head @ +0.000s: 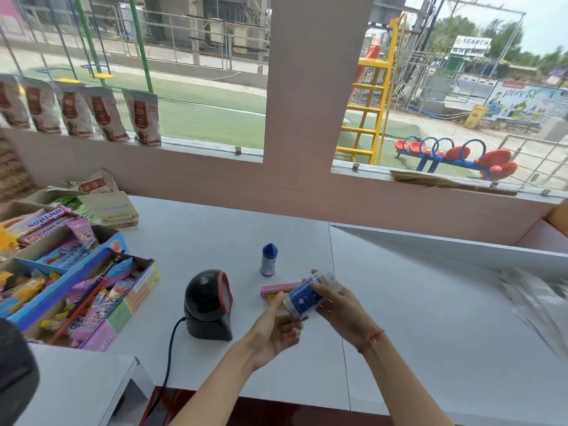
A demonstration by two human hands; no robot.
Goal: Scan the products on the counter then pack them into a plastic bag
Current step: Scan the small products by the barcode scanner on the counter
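Observation:
My right hand [338,305] grips a clear plastic jar with a blue label [304,298], held tilted above the white counter [215,235]. My left hand [275,329] is under the jar's lower end, palm up, fingers touching it. The black dome scanner [209,302] stands just left of my hands, its window facing them. A pink bar-shaped packet [276,289] lies on the counter behind the jar, partly hidden, with a bit of yellow beside it. A small white bottle with a blue pointed cap [269,259] stands upright further back. Clear plastic bags [538,305] lie at the right edge.
Open boxes of sweets and candy packets [76,281] fill the counter's left side. The scanner's black cable [167,364] runs down to the front edge. Pouches [143,118] hang along the window ledge. A broom [430,181] lies on the right sill.

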